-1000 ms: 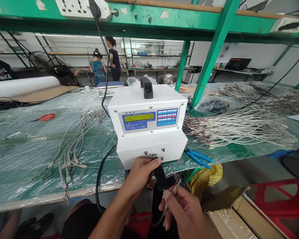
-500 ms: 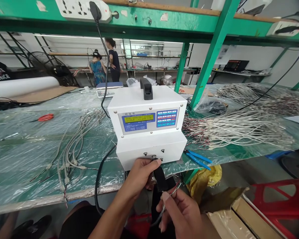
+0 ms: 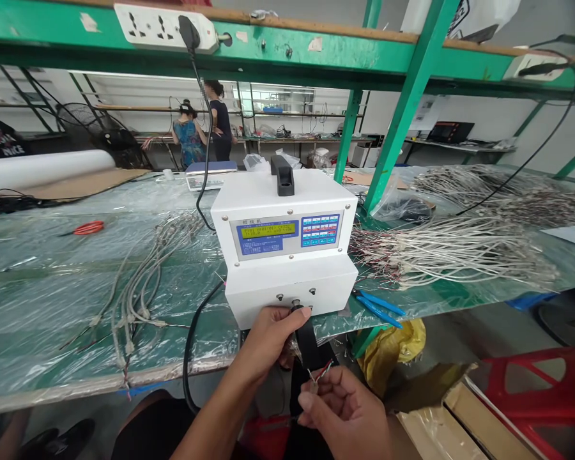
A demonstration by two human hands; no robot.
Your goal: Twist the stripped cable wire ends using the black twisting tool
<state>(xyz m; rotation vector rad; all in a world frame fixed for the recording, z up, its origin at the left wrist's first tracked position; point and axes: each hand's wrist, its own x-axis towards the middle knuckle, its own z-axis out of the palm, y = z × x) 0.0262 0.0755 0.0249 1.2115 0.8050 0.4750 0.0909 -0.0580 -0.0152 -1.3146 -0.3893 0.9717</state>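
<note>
My left hand (image 3: 271, 338) is clenched at the front of the wire-twisting machine (image 3: 285, 217), fingers closed around a black strip (image 3: 307, 348) that hangs from the small chuck (image 3: 296, 305), with my thumb pressed up beside it. Just below, my right hand (image 3: 345, 412) pinches a grey cable (image 3: 294, 418) whose stripped end fans into thin red, green and white conductors (image 3: 320, 374), right beside the black strip.

The white machine sits on the table (image 3: 52, 300), which is covered in clear plastic sheeting. Its front panel has a lit yellow-green display (image 3: 267, 229) and a blue keypad (image 3: 320, 230), and a black cord (image 3: 190, 364) loops down at its left side. Blue-handled pliers (image 3: 378, 308) lie just beside it on the right. Past them is a large spread of sheathed cables (image 3: 450, 252), and a smaller bundle of cables (image 3: 144, 281) lies to the left, near red-handled snips (image 3: 89, 227).

Below the table on my right are a yellow bag (image 3: 393, 351), a cardboard box (image 3: 460, 415) and a red plastic stool (image 3: 541, 390). Overhead, a power strip (image 3: 160, 27) is fixed to a green shelf (image 3: 316, 54). Two people (image 3: 204, 124) stand at a far bench.
</note>
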